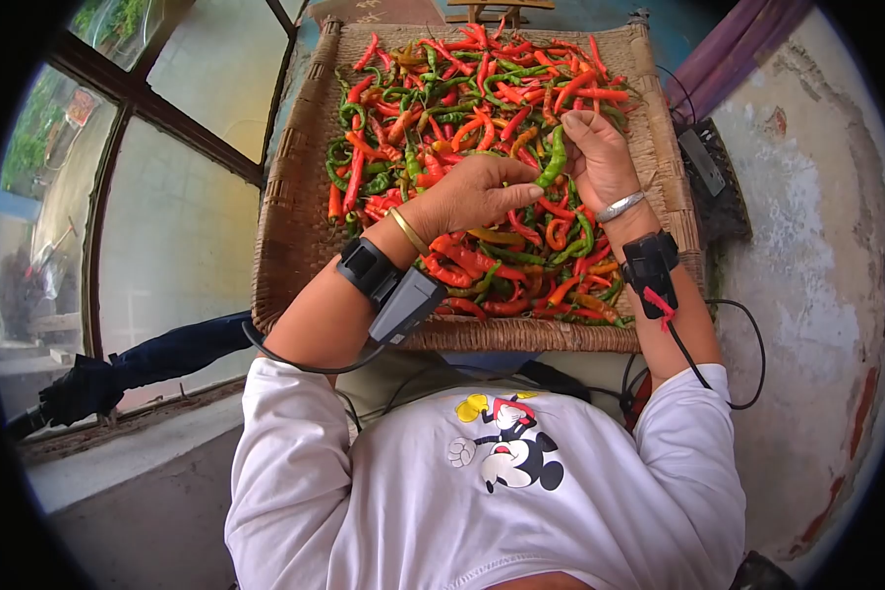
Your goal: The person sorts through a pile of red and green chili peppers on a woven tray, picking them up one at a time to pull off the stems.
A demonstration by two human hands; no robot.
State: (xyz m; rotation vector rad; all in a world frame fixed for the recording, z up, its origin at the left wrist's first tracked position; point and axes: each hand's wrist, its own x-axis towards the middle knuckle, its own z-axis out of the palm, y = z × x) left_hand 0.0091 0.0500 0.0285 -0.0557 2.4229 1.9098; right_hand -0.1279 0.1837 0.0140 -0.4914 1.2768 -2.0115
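A green chili pepper [555, 160] is held between my two hands, above a heap of red and green chili peppers [428, 93] on a woven tray [305, 177]. Thumb and fingers of my left hand [477, 194] pinch its lower end. At its upper end, my right hand [600, 157] has thumb and forefinger pressed together. My left wrist wears a gold-coloured bangle and my right wrist a silver one. Black devices are strapped to both forearms.
A dark folded umbrella [167, 356] lies at the left, below a framed window [172, 197]. The worn wall [787, 246] stands at the right. Black cables [762, 359] loop beside my right arm. A wooden stool [497, 5] is beyond the tray.
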